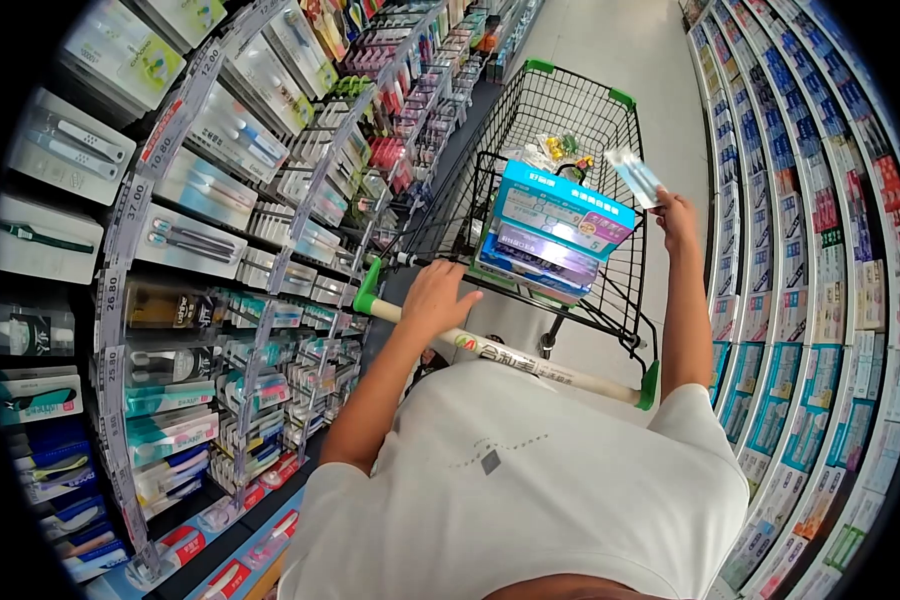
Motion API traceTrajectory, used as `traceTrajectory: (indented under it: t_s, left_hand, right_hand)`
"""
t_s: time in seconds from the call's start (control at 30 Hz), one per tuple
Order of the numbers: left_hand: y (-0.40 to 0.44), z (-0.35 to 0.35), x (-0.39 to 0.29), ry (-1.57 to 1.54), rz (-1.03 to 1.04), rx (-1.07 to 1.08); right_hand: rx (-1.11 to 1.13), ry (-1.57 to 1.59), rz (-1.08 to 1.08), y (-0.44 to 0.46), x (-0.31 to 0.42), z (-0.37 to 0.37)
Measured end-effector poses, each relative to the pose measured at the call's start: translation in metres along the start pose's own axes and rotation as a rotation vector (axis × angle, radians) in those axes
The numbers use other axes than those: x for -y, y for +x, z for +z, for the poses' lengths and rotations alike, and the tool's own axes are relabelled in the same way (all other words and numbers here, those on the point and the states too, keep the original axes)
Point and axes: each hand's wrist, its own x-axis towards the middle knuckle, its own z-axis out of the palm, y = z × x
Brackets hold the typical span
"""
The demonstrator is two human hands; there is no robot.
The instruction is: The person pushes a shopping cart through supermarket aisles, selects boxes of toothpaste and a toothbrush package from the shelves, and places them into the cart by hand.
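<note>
My left hand [437,298] lies over the shopping cart's handle [515,352], near its left end. Its fingers stretch forward past the bar and the thumb is spread out to the side. Beyond the cart's right rim, my right hand [676,218] pinches one end of a toothbrush pack [634,180], a flat clear package with a pale blue card. Just left of that pack, blue boxes [568,207] fill the cart's child-seat area. Farther forward in the black wire cart [515,110] lies a clear bag [560,150] with yellow and red bits in it.
On the left stands a rack [115,300] hung with toothbrush packs and price tags, close beside the cart. Curved shelves of toothpaste boxes [800,270] line the right side. The grey aisle floor [595,35] runs ahead between them.
</note>
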Motion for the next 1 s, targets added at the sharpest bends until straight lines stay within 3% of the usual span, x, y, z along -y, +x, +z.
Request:
traceTrajectory:
  t_s: [0.13,0.33,0.4,0.43,0.47,0.53,0.63,0.7,0.73,0.8,0.83,0.9,1.0]
  left_hand:
    - [0.001,0.000,0.000,-0.007,0.007,-0.012]
    - [-0.001,0.005,0.002,-0.002,0.040,-0.041]
    - [0.000,0.006,0.004,-0.004,0.039,-0.029]
    - [-0.001,0.007,0.005,-0.001,0.043,-0.037]
    - [0.000,0.008,0.005,0.002,0.049,-0.043]
    - [0.002,0.006,0.003,0.035,0.023,0.003]
    - [0.010,-0.004,-0.007,0.140,0.016,0.082]
    - [0.021,-0.006,-0.011,0.215,0.040,0.118]
    - [0.029,-0.006,-0.012,0.277,0.070,0.198]
    - [0.044,-0.006,-0.017,0.351,0.119,0.271]
    - [0.051,-0.003,-0.019,0.364,0.100,0.355]
    - [0.061,0.008,-0.015,0.401,0.115,0.453]
    - [0.069,0.030,-0.008,0.264,0.119,0.509]
  right_hand:
    - [0.044,-0.022,0.203,0.038,-0.029,0.010]
    - [0.119,-0.039,0.228,0.073,-0.049,0.031]
    - [0.043,-0.449,0.067,0.085,-0.054,0.026]
    - [-0.091,-0.579,-0.114,0.085,-0.056,0.023]
    - [-0.092,-0.580,-0.108,0.086,-0.058,0.020]
    - [-0.311,-0.505,-0.465,0.056,-0.031,0.022]
    - [-0.282,-0.356,-0.628,-0.037,0.029,0.040]
    - [-0.086,-0.231,-0.666,-0.095,0.033,0.059]
    - [0.079,-0.259,-0.515,-0.131,0.040,0.069]
    - [0.449,-0.469,-0.543,-0.168,0.020,0.086]
    - [0.631,-0.498,-0.360,-0.188,0.010,0.095]
    - [0.740,-0.918,-0.608,-0.208,-0.023,0.105]
    - [0.734,-1.074,-0.752,-0.223,-0.057,0.115]
